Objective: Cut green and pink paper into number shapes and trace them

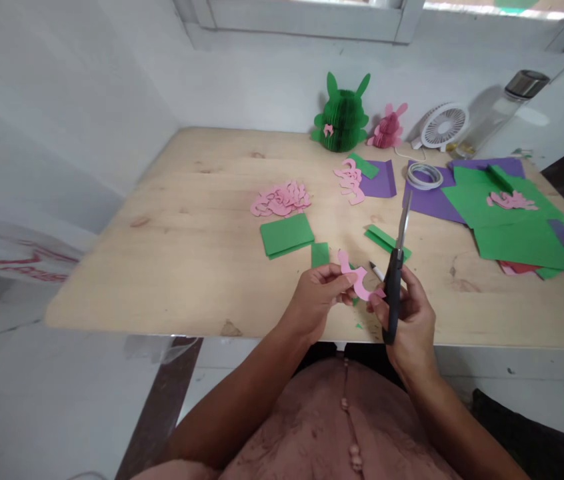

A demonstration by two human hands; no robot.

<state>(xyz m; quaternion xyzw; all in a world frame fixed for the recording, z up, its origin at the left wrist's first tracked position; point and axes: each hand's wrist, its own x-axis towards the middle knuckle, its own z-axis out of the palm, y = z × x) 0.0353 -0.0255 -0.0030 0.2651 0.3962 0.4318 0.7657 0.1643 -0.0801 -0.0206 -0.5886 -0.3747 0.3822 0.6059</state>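
My left hand (323, 293) pinches a curved pink paper cutout (362, 283) over the front edge of the table. With my right hand (415, 320) I hold black-handled scissors (393, 293), blades pointing up and away from me. Fingertips of that same hand touch the right end of the cutout. Just beyond my hands lie a small green paper piece (320, 254), a folded green strip (387, 241) and a pen (376, 271), partly hidden. A folded green paper (287, 235) rests farther left, below a pile of pink cutouts (285, 199).
Against the wall stand a green honeycomb paper rabbit (344, 120), a smaller pink one (389, 129), a white fan (445, 125) and a glass bottle (497, 117). A tape roll (425, 176) lies on purple paper (435, 203). Green sheets (507, 230) are stacked at right.
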